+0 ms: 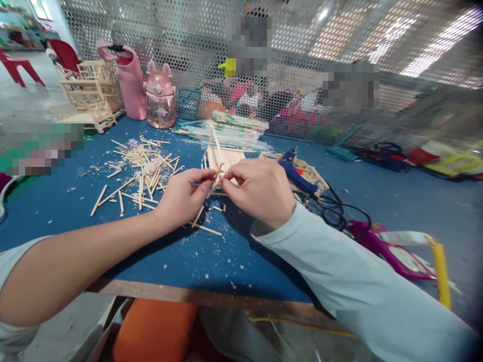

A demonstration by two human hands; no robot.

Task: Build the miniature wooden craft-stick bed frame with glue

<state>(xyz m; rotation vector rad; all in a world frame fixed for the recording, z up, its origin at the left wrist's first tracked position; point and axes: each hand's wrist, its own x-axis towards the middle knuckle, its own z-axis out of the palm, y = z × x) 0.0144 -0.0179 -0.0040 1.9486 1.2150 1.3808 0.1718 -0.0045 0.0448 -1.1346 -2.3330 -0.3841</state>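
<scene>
My left hand (184,195) is closed in a pinch on a thin wooden stick (220,170), which tilts between my two hands. Close beside it, my right hand (264,190) also pinches with thumb and forefinger; what lies between those fingertips is too small to make out. Just behind my fingers stands a small model built of wooden sticks (217,153), with a row of sticks side by side and a slanted piece rising from it. My right hand hides part of this model. Cut sticks (151,173) lie in a loose heap left of my hands.
A blue glue gun (294,173) with a black cord lies on the right, near a purple object (392,251). Stick packets (234,128), a pink bottle (130,83) and a clear-bodied bottle (160,103) line the back. A larger stick model (90,95) stands far left. Perforated mesh closes the table's rear.
</scene>
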